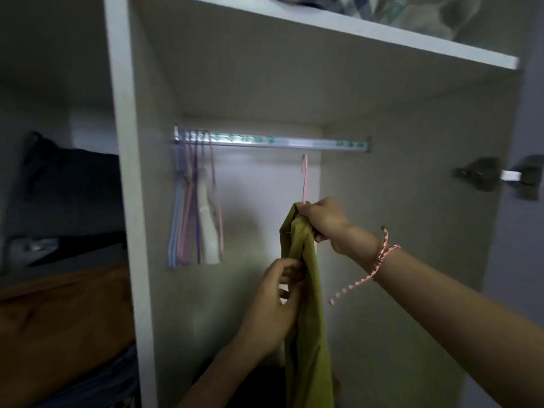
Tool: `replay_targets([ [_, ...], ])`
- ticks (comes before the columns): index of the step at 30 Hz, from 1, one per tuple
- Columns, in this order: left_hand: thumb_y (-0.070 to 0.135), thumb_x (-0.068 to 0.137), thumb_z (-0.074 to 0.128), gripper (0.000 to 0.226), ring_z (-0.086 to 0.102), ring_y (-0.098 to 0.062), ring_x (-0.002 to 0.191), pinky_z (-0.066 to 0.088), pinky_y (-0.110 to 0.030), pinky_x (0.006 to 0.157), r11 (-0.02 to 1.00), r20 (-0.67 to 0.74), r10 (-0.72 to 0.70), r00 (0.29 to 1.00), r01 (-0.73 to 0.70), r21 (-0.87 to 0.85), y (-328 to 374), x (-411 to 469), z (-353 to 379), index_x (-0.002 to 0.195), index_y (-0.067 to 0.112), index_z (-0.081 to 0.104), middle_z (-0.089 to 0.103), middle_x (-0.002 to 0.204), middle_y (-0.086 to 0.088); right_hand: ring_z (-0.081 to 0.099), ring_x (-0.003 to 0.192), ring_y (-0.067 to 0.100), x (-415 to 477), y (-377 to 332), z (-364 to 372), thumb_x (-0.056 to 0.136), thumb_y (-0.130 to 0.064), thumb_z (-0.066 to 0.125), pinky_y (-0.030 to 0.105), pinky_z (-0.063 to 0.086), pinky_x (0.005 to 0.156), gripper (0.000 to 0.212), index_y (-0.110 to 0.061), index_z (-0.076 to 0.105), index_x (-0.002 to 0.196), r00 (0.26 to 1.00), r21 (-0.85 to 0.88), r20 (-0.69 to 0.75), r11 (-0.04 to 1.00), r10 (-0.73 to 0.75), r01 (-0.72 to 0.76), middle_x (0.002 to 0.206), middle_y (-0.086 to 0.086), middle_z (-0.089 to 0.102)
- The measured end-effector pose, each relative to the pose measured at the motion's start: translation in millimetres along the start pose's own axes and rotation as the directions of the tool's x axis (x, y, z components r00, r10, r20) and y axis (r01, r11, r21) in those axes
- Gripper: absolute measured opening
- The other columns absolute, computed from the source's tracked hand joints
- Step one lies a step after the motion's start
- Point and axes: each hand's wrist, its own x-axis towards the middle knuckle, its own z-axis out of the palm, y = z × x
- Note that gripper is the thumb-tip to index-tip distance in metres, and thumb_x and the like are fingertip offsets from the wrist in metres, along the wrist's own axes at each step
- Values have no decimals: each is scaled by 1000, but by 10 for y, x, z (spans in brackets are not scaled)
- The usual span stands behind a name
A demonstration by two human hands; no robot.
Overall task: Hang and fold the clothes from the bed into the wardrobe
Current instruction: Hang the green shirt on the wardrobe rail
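- The right hand [323, 225] is gripping the top of an olive-green garment [306, 334], its fingers [319, 237] curling tight around the bunched cloth and the neck of a pink hanger [305, 178].
- The hanger's hook is rising straight above those fingers, its tip sitting just under the metal rail [273, 142] and not over it.
- The left hand [273, 304] is working lower down, its fingers [290, 279] pinching a fold of the garment just below the right fingers.
- The garment is hanging down from both sets of fingers inside the open wardrobe [126, 172], its lower end running out of view.
- A pink and white cord bracelet [382, 254] is dangling from the right wrist.
- Well to the left of the fingers, a bunch of spare hangers [194, 216] in blue, pink, purple and white is hanging at the rail's left end.
- Further left, in the neighbouring compartment, dark clothes [73, 187] are lying above an orange-brown pile [59, 319].
- High above the fingers, blurred cloth is sitting on the top shelf [382, 33].
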Motion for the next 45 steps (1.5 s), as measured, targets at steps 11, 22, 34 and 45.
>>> replay_targets([
  [11, 11, 93, 49, 21, 53, 1, 88, 39, -2, 69, 897, -135, 120, 984, -49, 439, 285, 701, -797, 85, 30, 54, 58, 95, 12, 46, 46, 19, 1002, -805, 447, 95, -12, 48, 22, 39, 36, 28, -5, 47, 68, 981, 5, 135, 990, -142, 142, 62, 10, 49],
  [22, 12, 95, 44, 23, 55, -14, 108, 42, -20, 92, 869, 9, -26, 1000, 18, 494, 163, 1516, -307, 111, 17, 61, 60, 116, 0, 56, 81, 27, 1825, -199, -142, 96, -12, 48, 25, 44, 49, 12, -1, 52, 95, 998, -330, 62, 944, -4, 25, 93, 15, 55],
  [34, 13, 96, 43, 27, 49, -10, 113, 31, -10, 88, 798, 111, 14, 994, -78, 598, -104, 1698, -256, 119, 18, 56, 52, 124, 2, 55, 114, 33, 2228, 175, -548, 101, -15, 33, 35, 44, 93, 34, 6, 51, 121, 967, -411, -244, 911, -77, -31, 123, 22, 56],
  [45, 15, 97, 41, 27, 50, -14, 112, 41, -20, 93, 734, 156, -23, 987, -89, 673, -35, 1781, -197, 120, 17, 54, 50, 126, 0, 54, 113, 29, 2257, 114, -721, 99, -15, 44, 26, 43, 80, 32, 6, 50, 121, 975, -498, -216, 865, -53, -63, 125, 20, 55],
])
